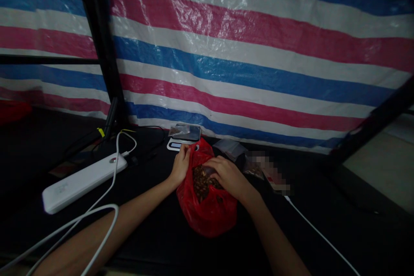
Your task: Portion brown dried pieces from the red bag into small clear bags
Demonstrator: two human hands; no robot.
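A red plastic bag sits on the black surface, its mouth spread wide. Small brown pieces, like beans or nuts, fill the opening. At the bag's left rim my left hand is closed, gripping the red plastic. My right hand reaches over the right rim into the mouth, fingers curled down at the brown pieces. Something dark and see-through shows under those fingers, too dim to name. Just behind the bag lies a small white digital scale with a clear plastic packet on its dark platform.
Left of the bag lies a long white power strip or power bank with looping white cables. Clear small bags and a filled packet lie to the right, near a blurred-out item with a cable. Striped sheeting hangs behind.
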